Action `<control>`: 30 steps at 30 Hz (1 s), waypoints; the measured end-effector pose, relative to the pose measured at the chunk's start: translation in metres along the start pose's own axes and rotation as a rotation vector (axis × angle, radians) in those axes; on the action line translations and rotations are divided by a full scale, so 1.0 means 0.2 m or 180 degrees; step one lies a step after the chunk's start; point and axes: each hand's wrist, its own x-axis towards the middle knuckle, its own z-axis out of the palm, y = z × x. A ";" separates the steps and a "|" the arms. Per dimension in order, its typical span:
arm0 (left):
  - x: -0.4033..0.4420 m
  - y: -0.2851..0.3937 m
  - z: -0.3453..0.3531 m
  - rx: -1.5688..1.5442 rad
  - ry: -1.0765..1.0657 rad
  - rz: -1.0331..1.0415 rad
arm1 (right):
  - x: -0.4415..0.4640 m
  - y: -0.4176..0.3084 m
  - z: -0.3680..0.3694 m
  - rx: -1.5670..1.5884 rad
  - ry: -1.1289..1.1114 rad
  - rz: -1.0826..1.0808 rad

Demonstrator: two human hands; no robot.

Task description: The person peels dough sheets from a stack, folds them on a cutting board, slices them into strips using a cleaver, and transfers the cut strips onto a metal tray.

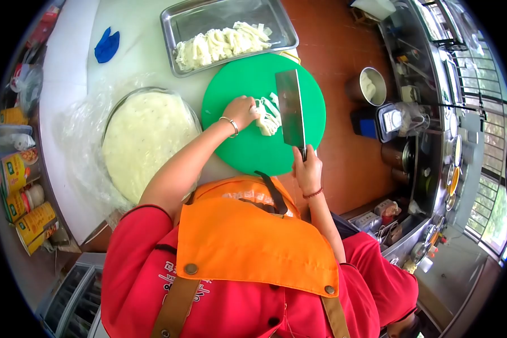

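Observation:
A round green cutting board [225,143] lies in front of me on the white table. My right hand [308,172] is closed round the handle of a cleaver [290,110], whose broad blade stands over the board's right half. Left of the blade, my left hand [241,111] has its fingers curled on a small bunch of pale dough strips [270,121]; its fingertips are partly hidden. Behind the board, a metal tray [194,19] holds a heap of similar cut strips [222,44].
To the left, a round pan [106,124] of pale dough [149,143] sits among clear plastic film [76,135]. A blue cloth [107,45] lies farther back. Metal pots [368,86] stand on the red floor at right. Boxes [35,225] line the far left.

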 end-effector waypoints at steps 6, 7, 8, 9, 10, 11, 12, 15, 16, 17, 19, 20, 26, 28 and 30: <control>0.01 -0.09 -0.05 -0.1586 -0.0471 -0.0608 | -0.04 -0.08 -0.06 -0.0127 -0.0216 0.0070; 0.03 -0.16 -0.02 -0.1393 -0.0341 -0.0597 | -0.03 -0.10 -0.06 -0.0120 -0.0317 0.0143; 0.05 -0.24 0.01 -0.1200 -0.0210 -0.0587 | -0.03 -0.09 -0.05 -0.0294 -0.0345 -0.0008; 0.04 -0.23 -0.02 -0.1006 -0.0077 -0.0577 | -0.02 -0.09 -0.03 -0.0468 -0.0372 -0.0162; 0.03 -0.23 -0.04 -0.0790 -0.0157 -0.0785 | -0.01 -0.09 -0.02 -0.0646 -0.0397 -0.0321; 0.00 -0.21 -0.06 -0.0668 0.0167 -0.0763 | 0.00 -0.10 -0.01 -0.0815 -0.0444 -0.0435; -0.03 -0.19 -0.07 -0.0543 0.0485 -0.0738 | 0.00 -0.12 -0.01 -0.0983 -0.0488 -0.0544; -0.17 -0.13 -0.10 -0.0729 0.1238 -0.0311 | 0.03 -0.15 -0.01 -0.1355 -0.0611 -0.0921; -0.21 -0.11 -0.11 -0.0884 0.1457 -0.0100 | 0.05 -0.16 -0.01 -0.1459 -0.0643 -0.1057; -0.25 -0.11 -0.10 -0.0589 0.1477 0.0304 | 0.06 -0.15 0.00 -0.1541 -0.0682 -0.1109; -0.30 -0.10 -0.09 0.0004 0.1506 0.1094 | 0.10 -0.12 0.02 -0.1710 -0.0773 -0.1223; -0.32 -0.09 -0.07 -0.0031 0.1295 0.1077 | 0.12 -0.09 0.07 -0.1851 -0.0830 -0.1139; -0.29 -0.09 0.02 0.0585 0.1114 0.1494 | 0.17 -0.04 0.21 -0.1904 -0.0745 -0.1168; -0.28 -0.09 0.02 0.0665 0.1027 0.1588 | 0.18 -0.01 0.20 -0.1631 -0.0704 -0.1195; -0.29 -0.10 0.02 0.0721 0.0787 0.1592 | 0.18 0.03 0.16 -0.0819 -0.0647 -0.0782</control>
